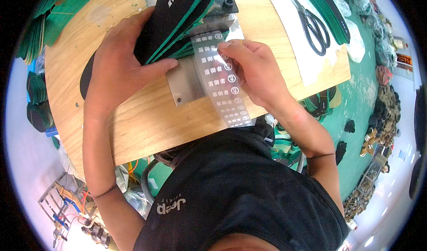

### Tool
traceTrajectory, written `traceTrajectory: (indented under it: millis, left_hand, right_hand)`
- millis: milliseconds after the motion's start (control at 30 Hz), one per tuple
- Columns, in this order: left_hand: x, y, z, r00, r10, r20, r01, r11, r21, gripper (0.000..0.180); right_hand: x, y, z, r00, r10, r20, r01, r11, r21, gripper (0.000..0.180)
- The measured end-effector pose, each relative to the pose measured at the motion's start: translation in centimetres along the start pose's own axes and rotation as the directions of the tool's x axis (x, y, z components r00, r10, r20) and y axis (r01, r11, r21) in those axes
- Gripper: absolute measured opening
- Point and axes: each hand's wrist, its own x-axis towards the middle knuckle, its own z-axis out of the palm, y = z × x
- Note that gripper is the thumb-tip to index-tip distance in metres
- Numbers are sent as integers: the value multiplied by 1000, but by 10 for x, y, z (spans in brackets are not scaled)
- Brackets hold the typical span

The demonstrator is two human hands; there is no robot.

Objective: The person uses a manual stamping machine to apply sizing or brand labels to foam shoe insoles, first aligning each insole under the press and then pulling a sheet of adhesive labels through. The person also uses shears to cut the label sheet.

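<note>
My left hand [118, 59] is wrapped round a small stack of black insoles [162, 26] with green edges, its thumb along their near side. The top insole has a white print on it. My right hand [258, 68] pinches the right edge of a clear strip of transfer labels [215, 81], printed in white in repeating rows. The strip hangs down toward me, its lower end curling near the table's front edge. Under the strip and beside the insoles is a flat metal plate [181, 84]. A dark metal block [221, 6] with a bolt stands just behind.
A round-cornered wooden table [142, 131] bears all this. Black scissors [315, 30] lie on white paper [291, 42] at the right, beside more insoles [327, 13]. Green insoles [58, 15] are piled at the far left. Bagged goods [382, 37] line the green floor at right.
</note>
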Motion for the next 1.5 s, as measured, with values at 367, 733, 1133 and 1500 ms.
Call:
traceTrajectory:
  millis: [367, 733, 1133, 1500]
  left_hand:
    - [-1, 3, -3, 996, -86, -25, 83, 993, -80, 72]
    - [-13, -9, -15, 894, -438, -98, 320, 775, -545, 33]
    - [-5, -3, -17, 920, -386, -62, 257, 715, -650, 43]
    - [-8, -3, -13, 938, -333, -98, 196, 740, -643, 42]
  right_hand:
    - [-20, -12, -10, 996, -79, 42, 85, 985, -150, 20]
    - [-3, -8, -25, 976, -197, -87, 204, 975, 82, 22]
    - [-4, -8, -7, 994, -15, 110, 24, 996, -84, 25]
    - [0, -10, -4, 995, -16, 102, 34, 984, -176, 30]
